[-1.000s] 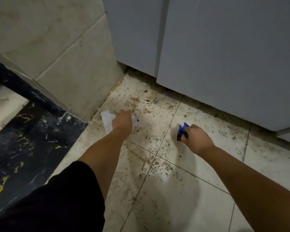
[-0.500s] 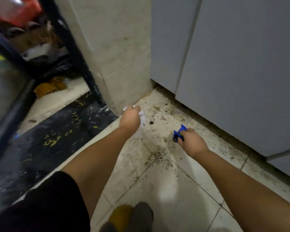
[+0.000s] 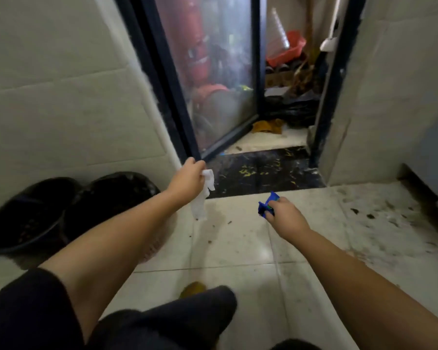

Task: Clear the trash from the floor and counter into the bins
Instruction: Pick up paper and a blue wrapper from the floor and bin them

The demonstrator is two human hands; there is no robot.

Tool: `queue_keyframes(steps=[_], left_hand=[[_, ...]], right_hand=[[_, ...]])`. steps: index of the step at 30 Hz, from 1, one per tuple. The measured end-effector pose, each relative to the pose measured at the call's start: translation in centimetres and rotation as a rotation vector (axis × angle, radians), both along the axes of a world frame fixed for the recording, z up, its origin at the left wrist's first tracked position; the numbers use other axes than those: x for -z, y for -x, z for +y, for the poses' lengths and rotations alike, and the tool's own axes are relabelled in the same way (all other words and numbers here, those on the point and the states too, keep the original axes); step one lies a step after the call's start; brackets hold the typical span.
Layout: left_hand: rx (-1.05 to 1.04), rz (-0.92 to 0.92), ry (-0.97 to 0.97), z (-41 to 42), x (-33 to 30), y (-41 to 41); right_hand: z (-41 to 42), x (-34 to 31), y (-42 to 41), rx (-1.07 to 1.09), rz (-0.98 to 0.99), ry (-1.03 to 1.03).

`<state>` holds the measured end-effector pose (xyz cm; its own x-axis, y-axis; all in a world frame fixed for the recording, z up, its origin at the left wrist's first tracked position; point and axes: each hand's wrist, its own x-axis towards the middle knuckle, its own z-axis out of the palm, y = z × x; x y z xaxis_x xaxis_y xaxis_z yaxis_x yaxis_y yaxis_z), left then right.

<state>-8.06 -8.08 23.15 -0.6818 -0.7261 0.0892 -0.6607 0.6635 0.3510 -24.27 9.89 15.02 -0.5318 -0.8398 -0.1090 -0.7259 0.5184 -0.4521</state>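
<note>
Just one camera, worn up on the head, looking forward and down. Close to both bare arms, which reach out from the bottom edge: left hand near the middle, right hand a bit lower. Lots of floor right below, with a dark knee at the very bottom. Facing a dark-framed glass door farther off (things behind it look blurry). Two black bins off at the left side. Wide view, so straight wall lines bend. No second view to share with.

left hand grips tissue (right hand: blue wrapper)
</note>
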Motion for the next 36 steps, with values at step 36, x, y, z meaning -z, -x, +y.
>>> queue_keyframes(steps=[36], left_hand=[[-0.243,-0.307,-0.418,-17.5,-3.1,-24.8]], right_hand=[[-25.8,-12.0,-24.0,-0.414,-0.023,-0.283]])
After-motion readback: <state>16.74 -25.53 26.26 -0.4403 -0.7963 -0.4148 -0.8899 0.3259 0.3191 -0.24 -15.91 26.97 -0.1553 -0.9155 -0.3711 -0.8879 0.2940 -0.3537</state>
